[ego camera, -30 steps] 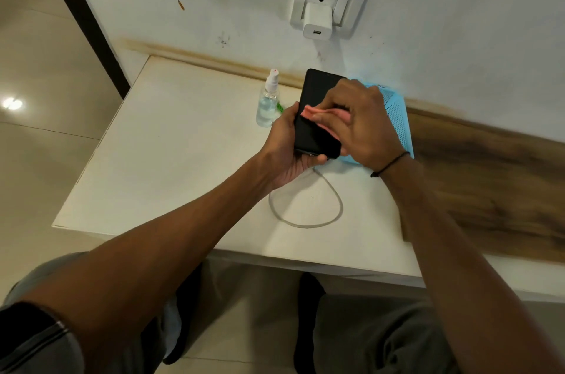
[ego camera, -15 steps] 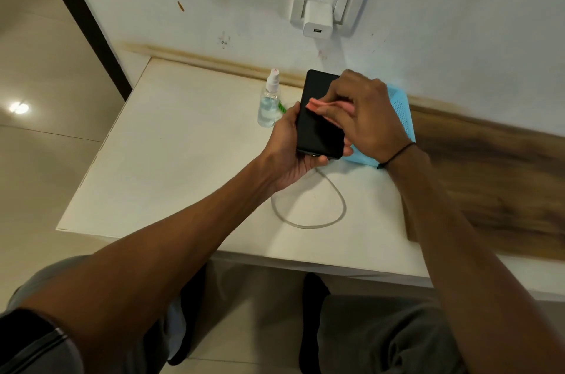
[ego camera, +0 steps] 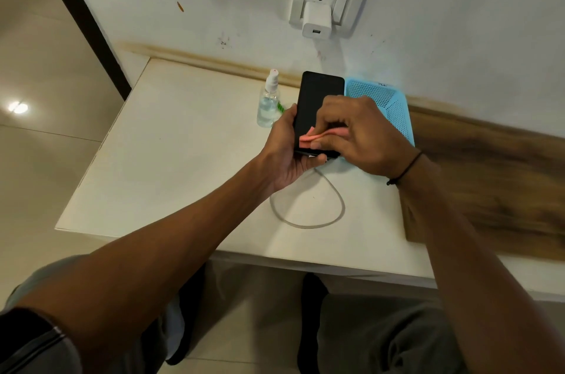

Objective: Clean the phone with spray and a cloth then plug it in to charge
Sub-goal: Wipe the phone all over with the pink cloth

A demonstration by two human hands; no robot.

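My left hand [ego camera: 289, 156] grips a black phone [ego camera: 316, 100] from its left edge and bottom, holding it above the white table [ego camera: 171, 159]. My right hand [ego camera: 363, 135] presses a folded pink cloth [ego camera: 315, 138] against the lower part of the dark screen. A small clear spray bottle [ego camera: 269, 101] with a white nozzle stands on the table just left of the phone. A white charging cable [ego camera: 308, 214] lies looped on the table below my hands. A white charger adapter [ego camera: 316, 20] sits in the wall socket above.
A light blue perforated basket [ego camera: 385, 101] lies on the table behind my right hand. A wood-grain panel [ego camera: 489, 190] covers the table's right part. The wall runs along the table's far edge; tiled floor lies to the left.
My right hand has slid the pink cloth down the screen from the upper part to the lower part. The phone's top half now shows uncovered. My left hand keeps its hold.
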